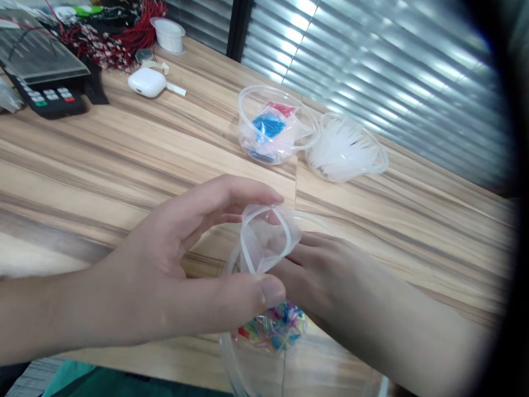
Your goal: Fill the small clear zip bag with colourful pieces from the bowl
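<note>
My left hand (173,264) pinches the open mouth of a small clear zip bag (264,242) between thumb and fingers. My right hand (330,281) comes from the right, its fingers at or inside the bag's mouth, partly hidden behind the plastic. Under both hands lies a heap of small multicoloured beads (275,328) in a clear plastic container (256,364) at the table's near edge.
On the wooden table (103,154), a clear tub (275,129) holds blue and red bead packets; beside it, a tub of white plastic strips (347,149). At far left are a white earbud case (146,81), a keypad device (45,82), red cords (119,33) and a small white cup (168,34).
</note>
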Demonstrator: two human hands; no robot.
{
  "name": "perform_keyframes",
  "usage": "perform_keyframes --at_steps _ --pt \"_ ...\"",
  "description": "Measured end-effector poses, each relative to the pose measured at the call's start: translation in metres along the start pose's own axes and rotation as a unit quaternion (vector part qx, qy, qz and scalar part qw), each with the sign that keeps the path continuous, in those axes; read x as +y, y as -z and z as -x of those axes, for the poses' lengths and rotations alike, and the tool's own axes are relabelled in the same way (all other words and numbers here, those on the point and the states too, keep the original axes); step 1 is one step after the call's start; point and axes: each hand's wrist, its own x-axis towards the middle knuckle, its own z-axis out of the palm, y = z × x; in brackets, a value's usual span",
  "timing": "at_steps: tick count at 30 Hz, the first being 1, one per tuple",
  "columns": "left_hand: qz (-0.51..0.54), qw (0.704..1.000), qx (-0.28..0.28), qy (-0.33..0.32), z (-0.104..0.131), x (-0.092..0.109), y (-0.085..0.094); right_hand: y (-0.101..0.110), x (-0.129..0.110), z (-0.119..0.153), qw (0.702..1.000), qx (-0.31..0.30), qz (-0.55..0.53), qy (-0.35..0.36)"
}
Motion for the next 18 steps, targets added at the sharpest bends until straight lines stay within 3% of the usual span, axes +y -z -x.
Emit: perform_keyframes --at_steps 7,12,18 --pt "-0.001 1.000 0.014 0.003 0.000 0.000 -0.001 0.016 -0.001 0.006 0.985 0.067 -0.124 -0.101" --pt "0.062 0.997 -0.014 0.043 0.003 0.000 -0.001 0.033 -0.002 0.013 0.973 0.086 -0.124 -0.173" --pt "0.059 0.996 -0.022 0.063 0.006 -0.002 0.001 0.042 -0.004 0.009 0.973 0.111 -0.116 -0.165"
